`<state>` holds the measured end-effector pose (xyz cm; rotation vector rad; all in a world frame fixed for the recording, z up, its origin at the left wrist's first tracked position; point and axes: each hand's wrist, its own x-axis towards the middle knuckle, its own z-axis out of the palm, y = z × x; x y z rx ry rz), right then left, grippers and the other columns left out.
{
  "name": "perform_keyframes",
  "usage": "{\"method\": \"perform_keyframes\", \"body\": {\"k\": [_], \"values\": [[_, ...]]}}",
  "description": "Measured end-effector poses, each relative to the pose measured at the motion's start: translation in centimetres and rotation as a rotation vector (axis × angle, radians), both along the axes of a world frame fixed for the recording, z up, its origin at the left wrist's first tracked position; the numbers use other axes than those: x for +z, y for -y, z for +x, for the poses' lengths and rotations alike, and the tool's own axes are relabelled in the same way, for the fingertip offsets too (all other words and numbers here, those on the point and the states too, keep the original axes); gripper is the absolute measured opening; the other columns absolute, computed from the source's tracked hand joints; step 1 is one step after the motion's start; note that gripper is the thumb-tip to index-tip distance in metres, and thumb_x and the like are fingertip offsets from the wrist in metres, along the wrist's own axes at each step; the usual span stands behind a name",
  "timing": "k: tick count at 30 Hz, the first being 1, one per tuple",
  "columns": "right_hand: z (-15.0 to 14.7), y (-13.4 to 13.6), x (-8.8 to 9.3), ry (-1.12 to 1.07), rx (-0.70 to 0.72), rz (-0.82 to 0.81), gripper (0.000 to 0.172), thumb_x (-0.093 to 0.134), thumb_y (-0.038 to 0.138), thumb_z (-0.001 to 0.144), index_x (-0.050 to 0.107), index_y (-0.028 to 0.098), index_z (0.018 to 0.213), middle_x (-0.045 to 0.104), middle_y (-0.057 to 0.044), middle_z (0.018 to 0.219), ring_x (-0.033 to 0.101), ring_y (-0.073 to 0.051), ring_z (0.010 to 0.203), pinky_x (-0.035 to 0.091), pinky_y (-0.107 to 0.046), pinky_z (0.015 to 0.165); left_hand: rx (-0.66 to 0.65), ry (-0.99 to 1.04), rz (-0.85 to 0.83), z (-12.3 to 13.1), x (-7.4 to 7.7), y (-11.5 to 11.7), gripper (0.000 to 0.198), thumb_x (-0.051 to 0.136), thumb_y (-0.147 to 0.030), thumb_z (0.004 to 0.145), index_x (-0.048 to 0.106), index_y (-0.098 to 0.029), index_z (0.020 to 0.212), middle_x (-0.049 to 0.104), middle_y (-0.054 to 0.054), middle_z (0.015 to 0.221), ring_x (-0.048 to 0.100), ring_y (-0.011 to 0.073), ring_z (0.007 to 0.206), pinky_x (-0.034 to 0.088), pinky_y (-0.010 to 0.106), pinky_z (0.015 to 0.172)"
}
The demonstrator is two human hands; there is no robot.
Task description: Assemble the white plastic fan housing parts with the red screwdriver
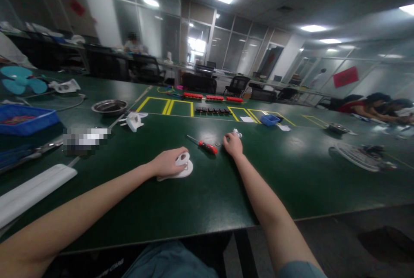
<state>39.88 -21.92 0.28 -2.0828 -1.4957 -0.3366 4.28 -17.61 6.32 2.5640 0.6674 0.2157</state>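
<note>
My left hand (168,162) is closed around a white plastic part (186,169) with a rounded base and a ring-shaped opening on top. The part rests on the green table. To its right, my right hand (233,145) has its fingers curled at a small white plastic piece (238,133), which pokes out beyond them; the grip itself is partly hidden. Between the hands lies a screwdriver (208,147) with a red and black handle, its shaft pointing to the far left. A small round piece (217,143) sits beside the handle, near my right fingers.
On the left are a blue tray (42,125), a metal bowl (110,106), a long white piece (35,192) and a white plastic part (134,121). Ahead are a black rack (213,110) and a small blue bin (270,120). A fan grille (357,156) lies right; people sit farther off.
</note>
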Motion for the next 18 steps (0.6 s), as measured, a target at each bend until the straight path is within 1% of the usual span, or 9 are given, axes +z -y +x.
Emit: {"method": "perform_keyframes", "body": {"k": [3, 5, 7, 9, 11, 14, 18], "values": [[2.3, 0.7, 0.1, -0.013, -0.162, 0.044, 0.033, 0.044, 0.032, 0.090, 0.063, 0.016, 0.112, 0.051, -0.016, 0.126, 0.044, -0.028, 0.118, 0.038, -0.044, 0.099, 0.002, 0.021, 0.008, -0.1, -0.1, 0.0, 0.045, 0.055, -0.047, 0.080, 0.050, -0.024, 0.119, 0.065, 0.006, 0.104, 0.062, 0.0223, 0.086, 0.043, 0.030, 0.072], [3.7, 1.1, -0.2, -0.061, -0.277, 0.019, 0.037, 0.048, 0.033, 0.087, 0.060, 0.020, 0.120, 0.044, -0.016, 0.136, 0.038, -0.032, 0.124, 0.036, -0.052, 0.100, 0.004, 0.025, 0.010, -0.1, -0.1, -0.1, 0.046, 0.055, -0.047, 0.079, 0.051, -0.024, 0.119, 0.065, 0.006, 0.104, 0.062, 0.0226, 0.086, 0.043, 0.030, 0.072], [4.7, 1.1, -0.5, -0.105, -0.329, -0.031, 0.043, 0.052, 0.036, 0.084, 0.058, 0.024, 0.125, 0.041, -0.014, 0.140, 0.037, -0.034, 0.126, 0.035, -0.057, 0.099, 0.002, 0.022, 0.007, -0.1, -0.1, -0.1, 0.046, 0.055, -0.047, 0.079, 0.051, -0.024, 0.119, 0.065, 0.006, 0.105, 0.062, 0.0227, 0.087, 0.043, 0.030, 0.071], [5.1, 0.9, -1.0, -0.113, -0.302, -0.077, 0.045, 0.055, 0.037, 0.083, 0.058, 0.026, 0.126, 0.043, -0.013, 0.139, 0.038, -0.035, 0.125, 0.035, -0.058, 0.099, -0.005, 0.020, 0.008, -0.1, -0.1, -0.2, 0.046, 0.055, -0.046, 0.079, 0.051, -0.024, 0.119, 0.065, 0.006, 0.104, 0.062, 0.0223, 0.086, 0.043, 0.030, 0.071], [5.1, 0.6, -1.3, -0.108, -0.261, -0.110, 0.043, 0.057, 0.037, 0.082, 0.060, 0.028, 0.124, 0.044, -0.012, 0.139, 0.040, -0.034, 0.124, 0.034, -0.056, 0.101, -0.015, 0.024, 0.022, -0.1, -0.2, -0.2, 0.046, 0.055, -0.047, 0.079, 0.051, -0.024, 0.119, 0.065, 0.005, 0.103, 0.062, 0.0221, 0.085, 0.042, 0.030, 0.071], [4.8, 0.4, -1.5, -0.101, -0.224, -0.130, 0.039, 0.055, 0.037, 0.084, 0.063, 0.026, 0.120, 0.044, -0.013, 0.137, 0.041, -0.033, 0.123, 0.035, -0.053, 0.102, -0.025, 0.034, 0.050, 0.0, -0.3, -0.3, 0.045, 0.055, -0.047, 0.079, 0.051, -0.023, 0.118, 0.065, 0.005, 0.102, 0.061, 0.0223, 0.084, 0.042, 0.030, 0.071], [4.2, 0.6, -1.4, -0.095, -0.206, -0.120, 0.038, 0.056, 0.036, 0.083, 0.064, 0.023, 0.118, 0.045, -0.016, 0.132, 0.044, -0.033, 0.119, 0.039, -0.049, 0.100, -0.024, 0.040, 0.060, -0.1, -0.4, -0.3, 0.044, 0.055, -0.046, 0.079, 0.051, -0.023, 0.117, 0.065, 0.005, 0.100, 0.061, 0.0218, 0.083, 0.041, 0.030, 0.070]]}}
